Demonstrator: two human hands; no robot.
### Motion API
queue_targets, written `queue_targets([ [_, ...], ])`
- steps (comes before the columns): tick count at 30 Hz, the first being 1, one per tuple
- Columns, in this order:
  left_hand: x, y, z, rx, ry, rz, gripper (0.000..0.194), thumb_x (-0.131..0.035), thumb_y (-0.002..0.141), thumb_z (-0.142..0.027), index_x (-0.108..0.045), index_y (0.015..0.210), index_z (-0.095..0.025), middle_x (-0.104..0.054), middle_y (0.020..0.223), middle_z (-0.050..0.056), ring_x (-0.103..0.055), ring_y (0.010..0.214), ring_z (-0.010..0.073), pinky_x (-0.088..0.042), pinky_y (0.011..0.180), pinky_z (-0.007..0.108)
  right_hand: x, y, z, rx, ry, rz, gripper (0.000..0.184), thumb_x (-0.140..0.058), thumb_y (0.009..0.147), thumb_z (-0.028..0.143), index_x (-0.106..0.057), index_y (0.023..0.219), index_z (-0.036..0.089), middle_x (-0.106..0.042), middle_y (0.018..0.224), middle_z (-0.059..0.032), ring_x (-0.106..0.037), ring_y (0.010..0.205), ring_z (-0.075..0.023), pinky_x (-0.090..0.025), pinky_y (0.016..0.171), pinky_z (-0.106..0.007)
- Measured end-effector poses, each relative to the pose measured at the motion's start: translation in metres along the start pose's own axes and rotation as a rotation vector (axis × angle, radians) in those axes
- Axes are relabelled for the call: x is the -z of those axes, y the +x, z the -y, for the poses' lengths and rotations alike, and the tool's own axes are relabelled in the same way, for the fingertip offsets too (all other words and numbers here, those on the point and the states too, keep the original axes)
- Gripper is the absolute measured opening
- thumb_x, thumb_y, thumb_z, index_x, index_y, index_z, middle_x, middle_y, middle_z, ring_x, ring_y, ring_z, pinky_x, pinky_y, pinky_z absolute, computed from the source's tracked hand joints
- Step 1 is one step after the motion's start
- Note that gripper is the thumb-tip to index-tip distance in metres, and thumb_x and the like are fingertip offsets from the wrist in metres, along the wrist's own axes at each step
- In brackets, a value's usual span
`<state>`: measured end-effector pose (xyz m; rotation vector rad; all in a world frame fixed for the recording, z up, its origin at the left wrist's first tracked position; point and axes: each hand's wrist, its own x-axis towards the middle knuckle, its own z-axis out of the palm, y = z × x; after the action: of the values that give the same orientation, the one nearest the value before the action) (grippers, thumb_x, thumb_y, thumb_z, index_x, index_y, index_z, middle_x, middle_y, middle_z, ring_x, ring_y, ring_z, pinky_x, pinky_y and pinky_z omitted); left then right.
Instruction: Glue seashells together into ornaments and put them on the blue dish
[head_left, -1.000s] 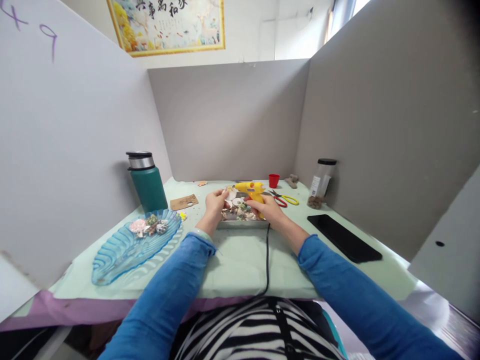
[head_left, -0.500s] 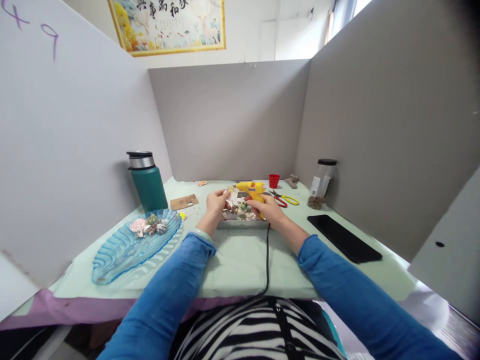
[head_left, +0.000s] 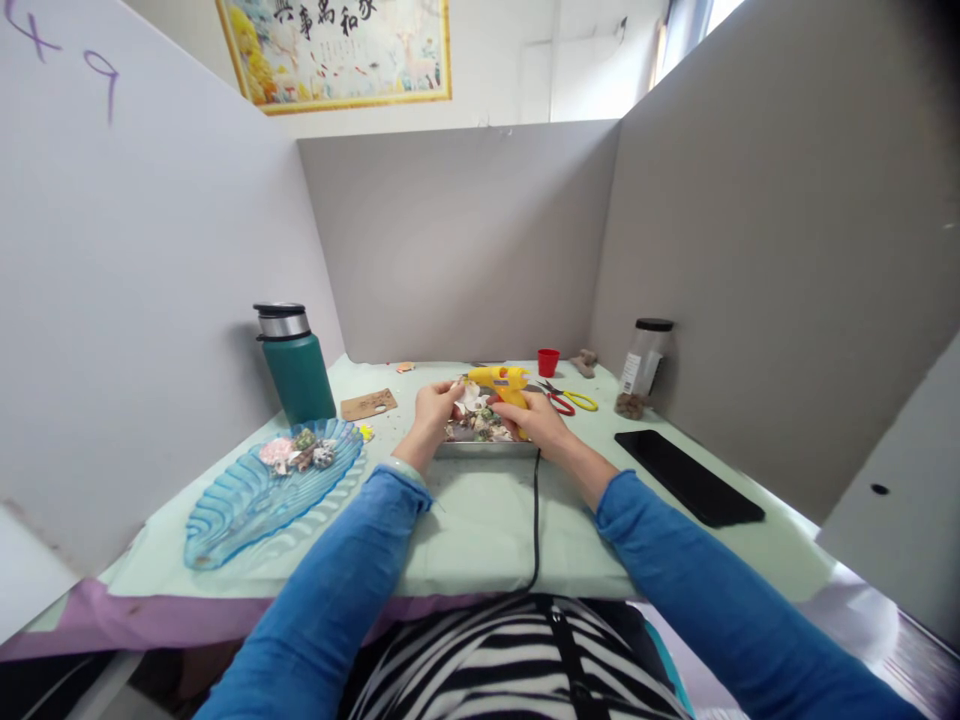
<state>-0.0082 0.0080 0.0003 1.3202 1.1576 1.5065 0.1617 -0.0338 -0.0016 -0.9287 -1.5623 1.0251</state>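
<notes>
My right hand (head_left: pixel 541 420) is wrapped round the handle of a yellow glue gun (head_left: pixel 496 377), whose nozzle points left. My left hand (head_left: pixel 433 415) pinches the edge of a white, shell-like piece (head_left: pixel 472 397) just under the nozzle; its far side blends with what lies behind. Both hands are over a shallow metal tray (head_left: pixel 487 451) with several small shells (head_left: pixel 486 424) in it. A black cord (head_left: pixel 536 525) runs from the gun down to the table's front edge.
On the left are a blue ribbed glass dish (head_left: pixel 240 525) bearing shells, a green bottle (head_left: pixel 296 375) and a brown card (head_left: pixel 367 404). Red-and-yellow scissors (head_left: pixel 577 400), a red cup (head_left: pixel 548 362), a clear jar (head_left: pixel 641 370) and a black phone (head_left: pixel 686 477) are on the right. Grey partitions surround the table.
The glue gun has shifted slightly left, its nozzle now closer to my left fingertips. The white piece has tilted and sits a little lower.
</notes>
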Motion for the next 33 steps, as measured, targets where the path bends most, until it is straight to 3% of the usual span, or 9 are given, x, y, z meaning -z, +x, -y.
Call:
queue_targets([
  [5,-0.0012,-0.0002,0.0007,0.010,0.015,0.009,0.014,-0.068,0.071,-0.026,-0.063,0.071,-0.012,-0.050,0.046,-0.004,-0.045,0.035,0.0073,-0.031,0.037,0.018,-0.0002,0.0002,0.0003,0.011,-0.050,0.005,0.031,-0.064,0.072,0.038,-0.065,0.089,0.013,-0.049,0.049,0.0046,-0.041,0.044,-0.0098,-0.030,0.045,-0.024],
  [17,-0.0025,-0.0026,-0.0050,0.038,-0.106,-0.036,0.018,-0.069,0.072,-0.026,-0.064,0.081,-0.012,-0.056,0.057,-0.003,-0.053,0.043,0.0081,-0.047,0.049,0.022,-0.0001,0.0019,-0.0014,-0.006,-0.035,-0.005,0.031,-0.065,0.071,0.039,-0.065,0.087,0.013,-0.049,0.049,0.0041,-0.041,0.046,-0.0098,-0.031,0.046,-0.024],
  [33,-0.0032,-0.0010,-0.0048,0.019,-0.088,-0.052,0.019,-0.071,0.070,-0.029,-0.066,0.076,-0.011,-0.056,0.054,-0.002,-0.054,0.044,0.0086,-0.047,0.050,0.022,0.0007,0.0021,-0.0029,0.011,-0.099,-0.024,0.030,-0.064,0.072,0.042,-0.065,0.081,0.014,-0.051,0.051,0.0029,-0.043,0.048,-0.0106,-0.031,0.048,-0.025],
])
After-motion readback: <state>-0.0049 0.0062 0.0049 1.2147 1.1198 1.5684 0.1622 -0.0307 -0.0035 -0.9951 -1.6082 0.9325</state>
